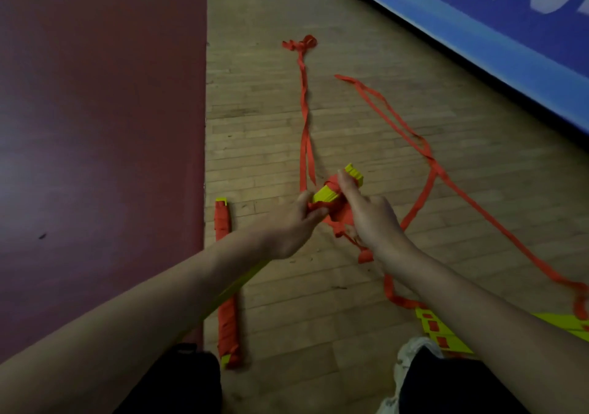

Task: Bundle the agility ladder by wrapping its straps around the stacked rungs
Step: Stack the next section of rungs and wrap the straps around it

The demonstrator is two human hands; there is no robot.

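Ok so, working outward from where my feed sat. Nearest me were a pale shoe (411,356) and, just beside it on the right, a flat stretch of yellow ladder (428,319) not yet gathered up. Off to the left on the wooden floor (318,302) lay a finished bundle (228,324), wrapped in red nearly end to end, along the edge of the dark red mat (95,126).

Then the bit that mattered. The stacked rungs (326,194) were held between both grips, long axis running from near-left to far-right, pointing away from me. The left grip (294,225) had its fingers curled round the near end of the stack. The right grip (366,219) was closed over the red-wrapped middle, pinning the straps (338,214) there with the forefinger up on top of the wrap. Only the yellow far tip poked out past it. So the bare yellow sat between the two grips, and I reckoned the next turn had to land there, on the left grip's side of the wrap.

Loose strap hung from under the right grip, which made that the nearer grip to feed it round. Farther out, one tail ran straight away to a tangle (301,43), and another swept right toward the blue banner (478,15). Lots of slack out there, so I'd guess the wrap was less than halfway.
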